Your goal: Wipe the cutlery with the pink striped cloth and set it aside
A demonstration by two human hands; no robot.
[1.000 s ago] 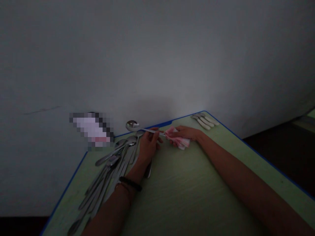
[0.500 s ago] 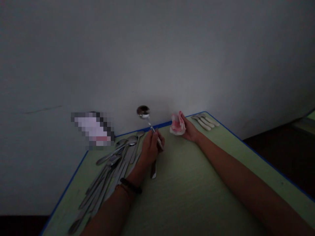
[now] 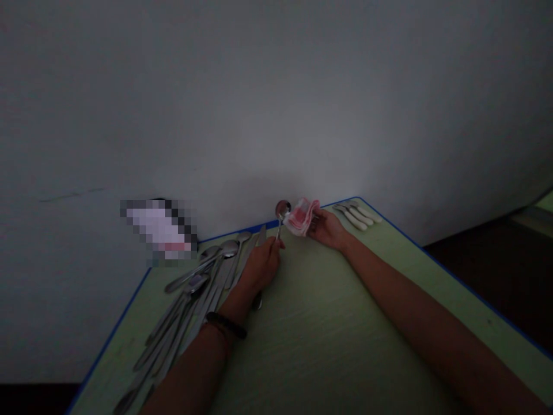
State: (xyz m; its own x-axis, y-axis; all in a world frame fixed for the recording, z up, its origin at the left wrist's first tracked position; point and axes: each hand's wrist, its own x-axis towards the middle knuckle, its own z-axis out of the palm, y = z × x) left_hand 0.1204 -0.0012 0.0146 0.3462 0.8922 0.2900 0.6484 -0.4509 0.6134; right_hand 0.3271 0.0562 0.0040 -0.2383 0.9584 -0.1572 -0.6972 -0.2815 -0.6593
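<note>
Spoon [image 3: 282, 208], shiny steel, stands upright in the left hand's [image 3: 262, 264] grasp; the right hand [image 3: 329, 229], clutching a pink cloth [image 3: 301, 215], has brought it against the spoon's bowl.

Free: tabletop [image 3: 328, 334] centre to lower right of frame, bare, passage between forearms. Blocked lower left: loose cutlery pile [image 3: 194, 294], runs up to left hand [image 3: 261, 266]. Mid-frame: spoon [image 3: 283, 208] and cloth [image 3: 301, 216] fill gap to right hand [image 3: 329, 229]. Right of that, white-handled utensils [image 3: 358, 214] at table corner. Behind: wall [image 3: 276, 115] closes far edge.
</note>
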